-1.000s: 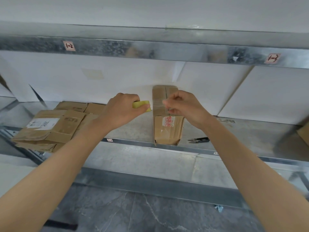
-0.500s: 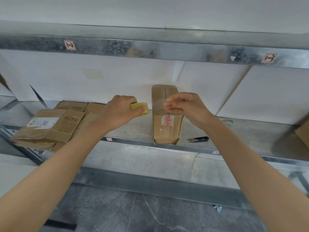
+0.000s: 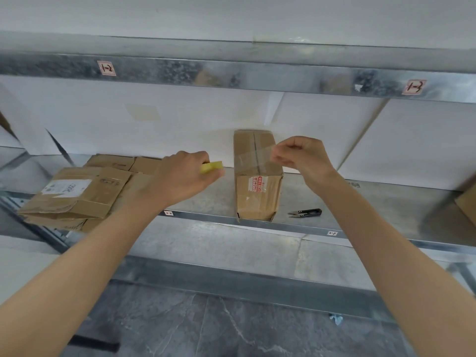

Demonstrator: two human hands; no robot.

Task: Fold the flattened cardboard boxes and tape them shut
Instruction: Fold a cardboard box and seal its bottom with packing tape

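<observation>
Left hand (image 3: 180,177) grips a yellow tape roll (image 3: 211,167); right hand (image 3: 302,157) pinches a clear tape strip (image 3: 253,157) across the folded brown cardboard box (image 3: 257,197) at twelve o'clock.

Illumination is bright, diffuse and cool-toned, and all shadows are soft-edged. A faint shadow rings the far end of the folded box (image 3: 257,194) on the white wall (image 3: 180,119), and a thin one lies beneath the snips (image 3: 305,213). The galvanised upper beam (image 3: 231,76) carries mottled brownish reflections. The clear tape strip (image 3: 253,157) shows pale glare. Wide-angle distortion bows the shelf edge (image 3: 206,216) and stretches both forearms toward the near corners. The left hand (image 3: 180,176), its yellow tape roll (image 3: 211,167) and the right hand (image 3: 301,158) appear slightly smeared. The near floor (image 3: 206,331) is soft.
</observation>
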